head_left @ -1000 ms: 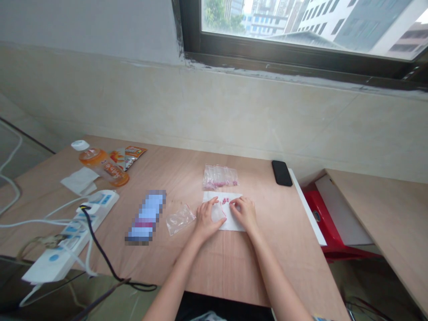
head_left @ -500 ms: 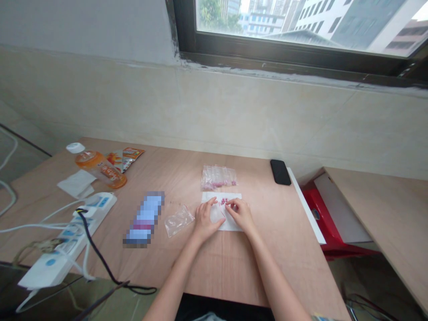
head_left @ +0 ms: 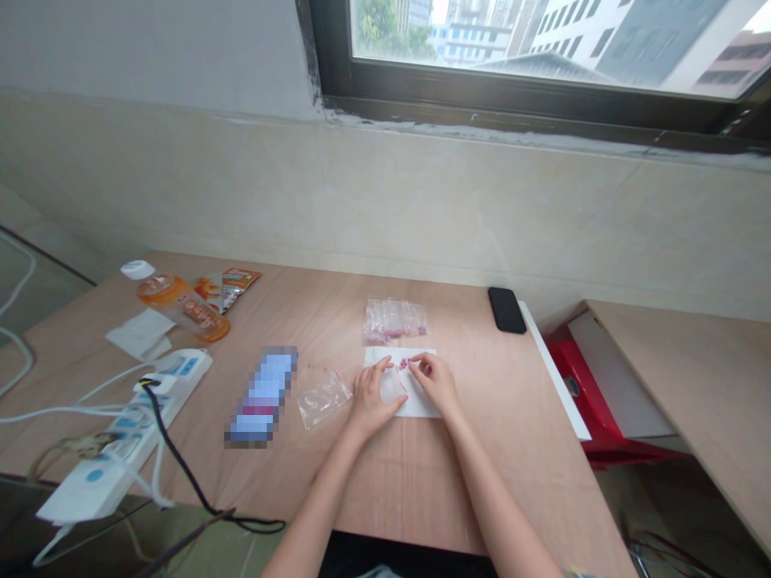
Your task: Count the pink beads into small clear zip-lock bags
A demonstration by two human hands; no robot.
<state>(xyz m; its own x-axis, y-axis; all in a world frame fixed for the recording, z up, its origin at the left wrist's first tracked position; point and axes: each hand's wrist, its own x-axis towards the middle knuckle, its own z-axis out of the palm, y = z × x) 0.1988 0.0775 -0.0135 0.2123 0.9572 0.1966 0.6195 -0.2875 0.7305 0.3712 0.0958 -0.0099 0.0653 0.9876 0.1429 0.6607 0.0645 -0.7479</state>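
My left hand (head_left: 372, 399) rests on a white sheet of paper (head_left: 422, 406), thumb and fingers curved around a small clear zip bag (head_left: 391, 385) with a red line at its mouth. Just beyond the bag lies a little cluster of pink beads (head_left: 403, 364). My right hand (head_left: 436, 380) has its thumb and forefinger pinched together at the right side of these beads. Whatever is between those fingertips is too small to make out. Behind the paper, several clear bags (head_left: 394, 319) with pink beads in them lie in an overlapping row.
A larger clear plastic bag (head_left: 324, 399) and a phone with a lit, blurred screen (head_left: 263, 397) lie to the left. Farther left are a power strip (head_left: 129, 433) with cables, an orange drink bottle (head_left: 184, 305) and a snack packet (head_left: 238, 285). A black phone (head_left: 507, 310) lies back right.
My right hand's pinched fingertips have shifted slightly at the beads, and the cluster looks a little smaller. My left hand stays around the bag. The whole view has shifted slightly.
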